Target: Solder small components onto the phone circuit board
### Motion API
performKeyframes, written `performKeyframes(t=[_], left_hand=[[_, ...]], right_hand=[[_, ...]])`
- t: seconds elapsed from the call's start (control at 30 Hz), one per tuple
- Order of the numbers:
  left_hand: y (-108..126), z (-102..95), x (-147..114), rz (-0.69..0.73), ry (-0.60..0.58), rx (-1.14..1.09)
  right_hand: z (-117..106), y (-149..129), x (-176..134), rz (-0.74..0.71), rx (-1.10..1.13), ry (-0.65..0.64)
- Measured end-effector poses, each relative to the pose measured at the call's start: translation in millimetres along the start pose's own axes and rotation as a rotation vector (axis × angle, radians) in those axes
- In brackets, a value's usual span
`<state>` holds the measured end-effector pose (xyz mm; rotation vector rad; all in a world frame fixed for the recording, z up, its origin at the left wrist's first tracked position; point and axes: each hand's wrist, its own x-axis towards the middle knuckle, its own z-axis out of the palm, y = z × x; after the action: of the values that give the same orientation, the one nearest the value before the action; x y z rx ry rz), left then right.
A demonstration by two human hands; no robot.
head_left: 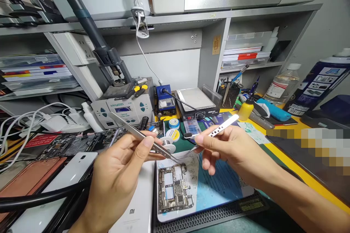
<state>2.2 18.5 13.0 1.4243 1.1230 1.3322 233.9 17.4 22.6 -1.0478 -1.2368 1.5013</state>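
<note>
My left hand (pixel 117 174) is closed around metal tweezers (pixel 128 127), whose fine tips point down and right, just above the top edge of a bare phone circuit board (pixel 179 191). Another pair of tweezers, with a row of holes (pixel 224 126), is pinched in my right hand (pixel 232 147); its tips point down-left, near the first pair's tips. A short dark-tipped stick (pixel 188 135) shows beside my right fingers; whether they hold it is unclear. The board lies flat on a white and blue panel (pixel 218 182). Anything between either pair's tips is too small to make out.
A solder spool (pixel 168 145) and round tins (pixel 173 123) sit behind the board. Farther back stand a grey soldering station (pixel 123 111) and a heating plate (pixel 197 99). Phones (pixel 68 178) and a black cable (pixel 46 198) lie left; a yellow bottle (pixel 246 110) stands right.
</note>
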Motion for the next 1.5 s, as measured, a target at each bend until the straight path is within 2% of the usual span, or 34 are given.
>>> performKeyframes(t=[0.27, 0.73, 1.03, 1.13, 1.27, 1.5], left_hand=[[1, 3.5, 1, -0.067, -0.037, -0.108], [1, 5.9, 1, -0.067, -0.113, -0.083], [2, 3.9, 1, -0.089, -0.120, -0.084], [5, -0.4, 5, -0.086, -0.062, -0.107], [12, -7.7, 14, -0.079, 0.122, -0.237], [9, -4.9, 9, -0.127, -0.022, -0.192]], right_hand=[[-2, 8, 2, 0.015, 0.045, -0.098], [7, 9, -2, 0.016, -0.023, -0.127], [2, 4, -2, 0.000, -0.046, -0.167], [-1, 2, -3, 0.019, -0.063, -0.158], [-5, 4, -1, 0.032, -0.026, -0.147], [-7, 11, 6, 0.045, 0.123, -0.073]])
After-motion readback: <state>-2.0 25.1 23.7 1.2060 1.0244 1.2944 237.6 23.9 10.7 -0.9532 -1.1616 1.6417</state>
